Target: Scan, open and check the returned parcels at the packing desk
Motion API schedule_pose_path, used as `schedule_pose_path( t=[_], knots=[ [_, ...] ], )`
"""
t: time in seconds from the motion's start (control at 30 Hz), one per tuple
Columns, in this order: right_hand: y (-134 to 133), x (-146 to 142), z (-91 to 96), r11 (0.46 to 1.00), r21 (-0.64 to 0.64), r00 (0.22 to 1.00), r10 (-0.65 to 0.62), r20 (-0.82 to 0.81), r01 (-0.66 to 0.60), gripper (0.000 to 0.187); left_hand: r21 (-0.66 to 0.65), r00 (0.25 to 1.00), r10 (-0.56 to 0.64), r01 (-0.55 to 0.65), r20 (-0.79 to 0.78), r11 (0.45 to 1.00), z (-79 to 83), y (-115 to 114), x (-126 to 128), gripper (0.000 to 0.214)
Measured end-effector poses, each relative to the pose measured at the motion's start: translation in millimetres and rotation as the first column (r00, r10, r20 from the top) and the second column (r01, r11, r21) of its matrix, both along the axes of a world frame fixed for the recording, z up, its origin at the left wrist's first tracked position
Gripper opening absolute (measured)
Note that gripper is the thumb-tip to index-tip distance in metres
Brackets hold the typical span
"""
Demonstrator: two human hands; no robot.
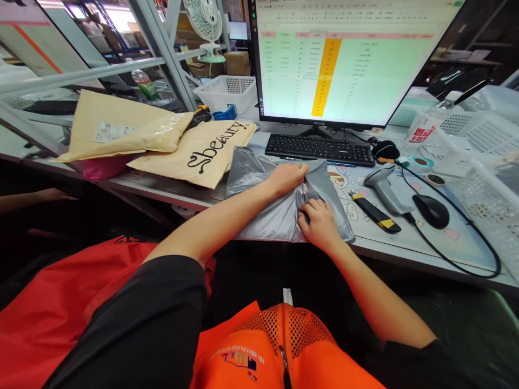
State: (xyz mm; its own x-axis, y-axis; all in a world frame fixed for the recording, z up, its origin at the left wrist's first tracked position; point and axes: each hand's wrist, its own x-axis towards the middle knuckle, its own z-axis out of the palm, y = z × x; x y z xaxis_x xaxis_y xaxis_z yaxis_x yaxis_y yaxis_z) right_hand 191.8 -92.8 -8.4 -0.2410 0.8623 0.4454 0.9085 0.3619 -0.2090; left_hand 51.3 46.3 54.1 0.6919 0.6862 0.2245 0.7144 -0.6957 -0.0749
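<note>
On your worktop [405, 256], the monitor [357, 65] stands at the back. Your gray plastic mailer [267, 216] lies at the front edge, beside the kraft padded mailer [203, 151] and before the keyboard [320, 149]. Your left hand [287, 179] rests mid-mailer, fingers bent; your right hand [319, 222], nearer you, curls its fingers there too. I can't tell whether either grips the plastic. Rightward lie the barcode scanner [387, 189], utility knife [375, 213] and mouse [431, 210].

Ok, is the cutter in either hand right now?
No, the cutter lies on the mat, while the left hand and right hand are both on the grey bag.
</note>
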Motion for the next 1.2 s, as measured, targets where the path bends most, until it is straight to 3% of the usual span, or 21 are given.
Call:
schedule_pose_path(
  t=[0.13,0.23,0.37,0.47,0.53,0.63,0.77,0.9,1.03,1.2],
  knots=[
    [1,0,-0.1,1.000,-0.023,1.000,-0.005,-0.004,0.005,0.023,0.054,0.987,0.160,-0.161,0.024,0.985,4.9,31,9,0.037],
    [3,2,-1.3,0.999,-0.033,0.997,0.008,-0.074,-0.011,0.022,0.003,0.974,0.225,-0.225,-0.007,0.974,12.0,42,11,0.036],
    [8,6,-1.9,0.998,-0.031,0.963,0.043,-0.265,-0.053,0.019,-0.134,0.995,0.102,-0.100,0.012,0.986,18.4,26,-5,0.029],
    [12,9,1.9,0.995,-0.046,0.936,0.071,-0.345,-0.092,0.017,-0.095,0.993,-0.065,0.075,0.099,0.993,14.0,2,-25,0.033],
    [17,12,6.9,0.993,-0.068,0.931,0.062,-0.359,-0.093,0.021,-0.045,0.985,-0.154,0.158,0.075,0.986,7.8,-11,-32,0.032],
    [34,15,17.5,0.994,-0.098,0.963,0.014,-0.271,-0.042,0.036,-0.096,0.987,-0.159,0.158,-0.001,0.983,0.0,-17,-27,0.033],
    [69,17,36.5,0.972,-0.235,0.999,-0.019,-0.036,0.010,0.054,-0.193,1.000,-0.007,0.003,-0.022,0.981,0.1,-4,-11,0.040],
    [94,12,54.9,0.929,-0.355,0.985,-0.045,0.169,0.103,0.048,-0.133,0.994,0.071,-0.082,-0.087,0.988,5.3,8,-4,0.041],
    [80,5,64.0,0.936,-0.324,0.976,-0.070,0.205,0.135,0.028,-0.177,0.982,0.136,-0.158,-0.130,0.972,11.2,12,-4,0.041],
    [26,1,65.9,0.973,-0.228,0.985,0.016,0.175,0.025,0.015,-0.275,0.940,0.160,-0.246,-0.301,0.930,21.5,6,5,0.063]
  ],
)
